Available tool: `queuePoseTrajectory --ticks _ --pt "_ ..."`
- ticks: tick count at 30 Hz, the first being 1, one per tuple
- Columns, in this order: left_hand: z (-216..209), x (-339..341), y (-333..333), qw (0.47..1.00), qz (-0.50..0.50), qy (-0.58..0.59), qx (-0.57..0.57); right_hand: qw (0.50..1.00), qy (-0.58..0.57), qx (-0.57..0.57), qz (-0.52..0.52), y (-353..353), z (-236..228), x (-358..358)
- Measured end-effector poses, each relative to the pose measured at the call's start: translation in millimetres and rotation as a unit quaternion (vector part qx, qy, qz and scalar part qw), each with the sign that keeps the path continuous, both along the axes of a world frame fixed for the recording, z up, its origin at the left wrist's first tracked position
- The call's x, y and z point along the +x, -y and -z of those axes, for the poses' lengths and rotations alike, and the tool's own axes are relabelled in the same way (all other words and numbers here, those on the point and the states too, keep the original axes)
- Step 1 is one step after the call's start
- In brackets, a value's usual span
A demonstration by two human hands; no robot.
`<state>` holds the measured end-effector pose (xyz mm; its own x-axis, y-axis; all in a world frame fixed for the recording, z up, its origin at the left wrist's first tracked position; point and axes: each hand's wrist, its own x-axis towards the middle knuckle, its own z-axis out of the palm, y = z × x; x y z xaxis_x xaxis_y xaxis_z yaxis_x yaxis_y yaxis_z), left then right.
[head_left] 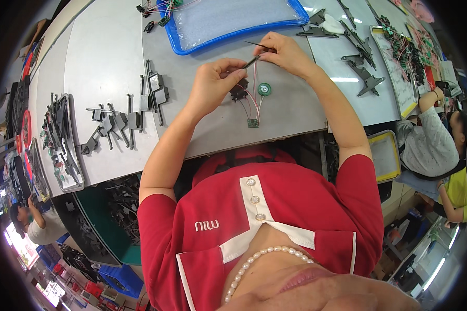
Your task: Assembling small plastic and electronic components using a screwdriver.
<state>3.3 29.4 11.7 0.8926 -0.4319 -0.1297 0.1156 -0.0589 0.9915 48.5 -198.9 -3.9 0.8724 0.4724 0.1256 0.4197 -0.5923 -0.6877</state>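
My left hand (216, 84) is closed, its thumb and fingers pinching a slim dark strip-like part (251, 62). Close to its right, my right hand (287, 56) has its fingertips at the strip's other end. A thin dark pointed tool (255, 44) sticks out leftward from between the right fingers. Just under the left fingers is a small black box-shaped part (238, 90), partly covered. Thin red, white and dark wires run by it to a round green-rimmed component (264, 89) and a small green circuit board (252, 123) on the grey table.
A blue-rimmed tray (180, 47) lies beyond my hands. Grey brackets (132, 121) and a metal tray of parts (78, 181) are on the left. Dark plastic parts (366, 78) and a yellow-edged tray of wired pieces (410, 113) lie right. Another person's sleeve (425, 145) shows farther right.
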Motion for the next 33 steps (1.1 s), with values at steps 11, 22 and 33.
queuePoseTrajectory --ticks 11,22,33 --pt "1.6 4.9 -4.9 0.991 -0.043 -0.053 -0.115 0.962 0.214 -0.167 -0.04 13.8 -1.6 -20.2" --pt "-22.6 2.9 17.4 0.993 0.032 -0.026 -0.109 0.985 -0.1 0.06 -0.125 -18.4 -122.5 -79.8" --pt "-29.0 -17.2 39.6 0.984 0.057 0.007 -0.17 0.972 -0.031 0.217 0.088 -18.2 -99.4 -94.8"
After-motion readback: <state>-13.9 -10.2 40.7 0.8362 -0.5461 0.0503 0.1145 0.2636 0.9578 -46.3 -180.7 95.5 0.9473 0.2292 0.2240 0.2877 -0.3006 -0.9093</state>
